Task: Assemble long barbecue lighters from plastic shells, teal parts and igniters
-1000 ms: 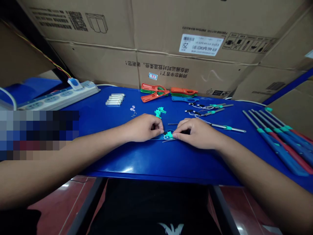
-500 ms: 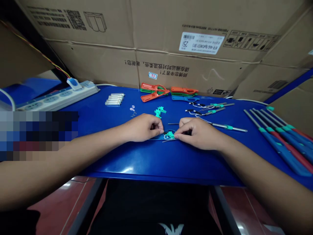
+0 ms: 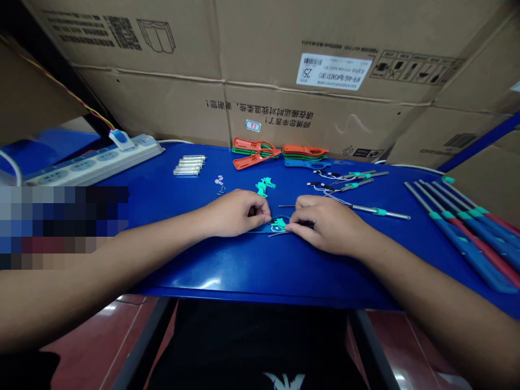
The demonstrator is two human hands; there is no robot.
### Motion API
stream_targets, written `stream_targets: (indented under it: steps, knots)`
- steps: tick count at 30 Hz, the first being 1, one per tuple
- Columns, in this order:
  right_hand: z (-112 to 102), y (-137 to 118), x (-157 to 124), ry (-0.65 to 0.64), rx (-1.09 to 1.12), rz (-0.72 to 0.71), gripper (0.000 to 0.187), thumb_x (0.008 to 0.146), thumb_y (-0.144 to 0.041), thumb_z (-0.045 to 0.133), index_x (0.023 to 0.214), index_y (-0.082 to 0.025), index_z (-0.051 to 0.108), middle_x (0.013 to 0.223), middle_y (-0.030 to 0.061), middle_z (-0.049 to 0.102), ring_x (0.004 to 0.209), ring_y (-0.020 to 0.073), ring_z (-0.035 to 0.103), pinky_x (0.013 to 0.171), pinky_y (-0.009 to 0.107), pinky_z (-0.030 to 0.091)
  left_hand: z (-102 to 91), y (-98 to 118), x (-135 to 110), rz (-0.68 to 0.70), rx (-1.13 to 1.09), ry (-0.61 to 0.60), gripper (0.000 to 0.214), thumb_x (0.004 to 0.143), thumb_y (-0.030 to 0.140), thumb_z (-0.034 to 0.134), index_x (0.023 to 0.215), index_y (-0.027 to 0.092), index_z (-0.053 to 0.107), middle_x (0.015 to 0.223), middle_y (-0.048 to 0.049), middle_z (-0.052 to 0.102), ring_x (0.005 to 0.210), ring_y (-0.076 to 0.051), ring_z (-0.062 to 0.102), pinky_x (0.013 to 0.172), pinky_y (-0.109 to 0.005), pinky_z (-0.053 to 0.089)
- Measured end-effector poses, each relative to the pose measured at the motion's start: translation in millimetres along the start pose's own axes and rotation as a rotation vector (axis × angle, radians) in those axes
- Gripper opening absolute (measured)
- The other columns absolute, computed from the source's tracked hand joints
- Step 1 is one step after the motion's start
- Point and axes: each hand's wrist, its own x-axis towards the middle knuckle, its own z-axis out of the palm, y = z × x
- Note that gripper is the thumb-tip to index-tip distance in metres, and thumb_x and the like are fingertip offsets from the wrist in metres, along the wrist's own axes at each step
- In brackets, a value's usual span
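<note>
Both my hands rest on the blue table (image 3: 252, 265) near its middle. My left hand (image 3: 238, 212) is curled, its fingertips pinching the left end of a blue handle shell (image 3: 268, 228) lying flat. My right hand (image 3: 325, 223) is closed too, thumb and forefinger pressing a small teal plastic piece (image 3: 279, 222) into that shell. A thin metal rod pokes out under the right hand. Two more teal pieces (image 3: 264, 186) lie just behind my left hand.
Orange, green and blue handle shells (image 3: 280, 153) lie at the back. Several metal tubes (image 3: 189, 164) and a power strip (image 3: 95, 162) sit at the left. Wired metal probes (image 3: 353, 184) and finished blue and red lighters (image 3: 467, 233) lie on the right. Cardboard boxes (image 3: 260, 65) wall the rear.
My right hand has crept slightly to the left and down over the teal piece. The left hand has stayed put.
</note>
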Motion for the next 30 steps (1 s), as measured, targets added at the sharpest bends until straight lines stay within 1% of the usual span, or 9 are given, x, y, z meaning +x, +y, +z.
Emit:
stream_targets:
  steps: [2, 4, 7, 10, 12, 16, 23, 27, 30]
  knots:
    - [-0.2, -0.1, -0.7, -0.008, -0.028, -0.002, 0.025, 0.096, -0.033, 0.058, 0.088, -0.017, 0.075, 0.085, 0.0058, 0.063, 0.076, 0.0167, 0.057, 0.067, 0.030, 0.038, 0.1, 1.6, -1.0, 0.035, 0.005, 0.027, 0.016, 0.090, 0.028, 0.059, 0.093, 0.019, 0.072, 0.084, -0.0011, 0.072, 0.072, -0.012, 0.064, 0.066, -0.023, 0.047]
    - [0.2, -0.2, -1.7, -0.021, -0.054, -0.036, 0.026, 0.097, -0.031, 0.054, 0.090, -0.017, 0.075, 0.087, 0.0068, 0.064, 0.078, 0.0178, 0.058, 0.069, 0.030, 0.039, 0.2, 4.7, -2.9, 0.095, 0.019, 0.091, 0.016, 0.090, 0.026, 0.060, 0.098, 0.018, 0.071, 0.087, -0.0020, 0.071, 0.073, -0.012, 0.063, 0.069, -0.024, 0.048]
    - [0.4, -0.4, -3.1, -0.039, -0.066, -0.083, 0.026, 0.097, -0.025, 0.050, 0.092, -0.017, 0.075, 0.089, 0.0075, 0.064, 0.081, 0.0185, 0.059, 0.071, 0.030, 0.041, 0.1, 10.9, -7.3, 0.207, 0.067, 0.165, 0.016, 0.091, 0.026, 0.061, 0.100, 0.018, 0.071, 0.092, -0.0037, 0.068, 0.082, -0.014, 0.063, 0.076, -0.027, 0.050]
    - [-0.4, -0.9, -4.1, -0.018, -0.074, -0.071, 0.025, 0.095, -0.024, 0.051, 0.092, -0.017, 0.075, 0.089, 0.0073, 0.065, 0.081, 0.0189, 0.060, 0.071, 0.031, 0.041, 1.4, 15.6, -12.2, 0.311, 0.102, 0.127, 0.016, 0.093, 0.029, 0.062, 0.097, 0.020, 0.074, 0.096, -0.0045, 0.067, 0.090, -0.016, 0.063, 0.084, -0.029, 0.050]
    - [-1.0, -1.6, -4.4, -0.001, -0.086, -0.045, 0.025, 0.095, -0.026, 0.052, 0.090, -0.017, 0.075, 0.088, 0.0075, 0.065, 0.081, 0.0192, 0.060, 0.070, 0.031, 0.041, 3.4, 16.6, -14.3, 0.351, 0.141, 0.095, 0.016, 0.093, 0.030, 0.063, 0.101, 0.023, 0.075, 0.098, -0.0048, 0.066, 0.093, -0.017, 0.063, 0.087, -0.030, 0.050]
    - [-0.5, -4.2, -4.5, -0.010, -0.111, -0.053, 0.025, 0.095, -0.025, 0.052, 0.088, -0.016, 0.074, 0.086, 0.0082, 0.065, 0.079, 0.0196, 0.060, 0.071, 0.032, 0.041, 6.8, 15.0, -15.0, 0.364, 0.187, 0.080, 0.019, 0.093, 0.029, 0.064, 0.107, 0.024, 0.076, 0.098, -0.0054, 0.066, 0.092, -0.018, 0.063, 0.086, -0.030, 0.051]
    - [0.1, -7.0, -5.7, -0.025, -0.181, -0.099, 0.025, 0.096, -0.022, 0.051, 0.087, -0.016, 0.073, 0.085, 0.0080, 0.065, 0.079, 0.0195, 0.059, 0.071, 0.032, 0.040, 6.5, 10.9, -13.4, 0.469, 0.253, 0.041, 0.019, 0.096, 0.028, 0.061, 0.106, 0.025, 0.077, 0.098, -0.0056, 0.068, 0.092, -0.018, 0.063, 0.089, -0.035, 0.049]
    - [0.1, -7.3, -7.2, -0.014, -0.223, -0.129, 0.024, 0.095, -0.021, 0.051, 0.086, -0.015, 0.072, 0.085, 0.0075, 0.064, 0.079, 0.0192, 0.057, 0.073, 0.032, 0.040, 5.6, 9.1, -13.0, 0.508, 0.254, -0.001, 0.021, 0.097, 0.026, 0.059, 0.109, 0.023, 0.076, 0.101, -0.0065, 0.068, 0.093, -0.017, 0.063, 0.087, -0.033, 0.049]
    - [1.0, -8.6, -7.8, -0.008, -0.245, -0.135, 0.024, 0.096, -0.020, 0.050, 0.085, -0.014, 0.072, 0.084, 0.0071, 0.064, 0.077, 0.0187, 0.056, 0.072, 0.031, 0.040, 3.5, 9.6, -12.8, 0.520, 0.220, 0.007, 0.021, 0.097, 0.027, 0.059, 0.108, 0.022, 0.076, 0.099, -0.0064, 0.068, 0.093, -0.017, 0.064, 0.087, -0.032, 0.049]
